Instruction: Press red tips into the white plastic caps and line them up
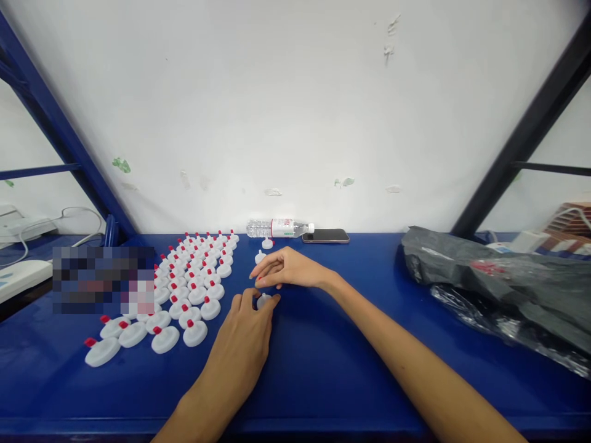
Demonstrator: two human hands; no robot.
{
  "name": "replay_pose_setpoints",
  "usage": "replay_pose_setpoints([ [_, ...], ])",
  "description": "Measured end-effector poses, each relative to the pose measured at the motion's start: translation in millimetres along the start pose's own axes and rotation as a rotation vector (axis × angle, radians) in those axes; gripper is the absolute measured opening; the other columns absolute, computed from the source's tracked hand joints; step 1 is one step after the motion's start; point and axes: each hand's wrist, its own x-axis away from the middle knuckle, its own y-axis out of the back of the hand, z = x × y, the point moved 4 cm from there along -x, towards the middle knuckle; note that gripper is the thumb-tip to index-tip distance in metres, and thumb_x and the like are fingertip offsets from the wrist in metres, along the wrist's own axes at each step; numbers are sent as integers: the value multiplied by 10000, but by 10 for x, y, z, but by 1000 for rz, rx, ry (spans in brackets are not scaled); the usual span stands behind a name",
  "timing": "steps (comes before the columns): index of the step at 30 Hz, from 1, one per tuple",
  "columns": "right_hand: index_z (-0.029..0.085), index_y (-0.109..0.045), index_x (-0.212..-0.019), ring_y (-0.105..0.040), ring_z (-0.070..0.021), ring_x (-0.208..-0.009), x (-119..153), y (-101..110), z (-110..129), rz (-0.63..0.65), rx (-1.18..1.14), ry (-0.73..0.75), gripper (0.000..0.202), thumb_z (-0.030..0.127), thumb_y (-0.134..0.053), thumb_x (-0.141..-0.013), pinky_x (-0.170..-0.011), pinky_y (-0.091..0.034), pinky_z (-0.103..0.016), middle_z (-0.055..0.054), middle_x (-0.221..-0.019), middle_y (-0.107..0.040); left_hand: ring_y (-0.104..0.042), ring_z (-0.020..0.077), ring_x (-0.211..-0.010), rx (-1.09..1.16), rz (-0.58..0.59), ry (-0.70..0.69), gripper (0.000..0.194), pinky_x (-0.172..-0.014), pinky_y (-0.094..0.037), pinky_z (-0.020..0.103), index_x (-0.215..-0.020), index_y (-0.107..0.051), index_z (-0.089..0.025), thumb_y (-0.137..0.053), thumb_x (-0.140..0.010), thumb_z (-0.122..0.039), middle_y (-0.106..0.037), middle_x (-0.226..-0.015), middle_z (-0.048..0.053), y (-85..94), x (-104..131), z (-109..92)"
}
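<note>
My left hand (247, 326) rests low over the blue table, its thumb and fingers closed around a white round lid with a nozzle (264, 300). Just above it, my right hand (293, 269) is bent down with fingertips pinched together. A speck of red, apparently a small red cap, shows at those fingertips, mostly covered by the fingers. Beyond my right hand stand two more white lids, a nearer one (260, 256) partly hidden by the fingers and a farther one (267, 243). To the left, several white lids with red-capped nozzles (194, 333) stand in rows.
A clear plastic bottle (281, 227) lies along the wall, beside a dark phone (327, 235). Grey plastic bags (503, 283) spread over the right side of the blue table (351, 381). Slanted frame posts rise at left (69, 123) and right (530, 123). A blurred patch covers part of the left side.
</note>
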Motion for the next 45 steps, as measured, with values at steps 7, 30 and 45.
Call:
replay_pose_setpoints([
  [7,155,-782,-924,-724,-167,-866,57,-28,24,166,-141,-17,267,288,-859,-705,-772,-538,-240,-50,-886,-778,-550,262,-955,-22,75,15,586,-859,-521,435,-1395,-598,-271,-373,-921,-9,-562,-1117,142,-11,6,1],
  [30,158,-754,-882,-699,-130,-799,70,-15,-89,252,-151,-107,316,315,-904,-651,-713,-509,-205,-25,-855,-765,-499,263,-1036,5,152,20,645,-926,-492,436,-1422,-564,-270,-342,-892,22,-521,-1168,131,-19,12,-59],
  [45,168,-793,-901,-700,-155,-830,85,-4,-58,260,-78,-126,362,314,-921,-595,-740,-519,-221,-32,-873,-775,-508,247,-957,-70,142,-13,642,-904,-496,432,-1398,-575,-275,-365,-870,24,-548,-1108,105,40,5,-98],
])
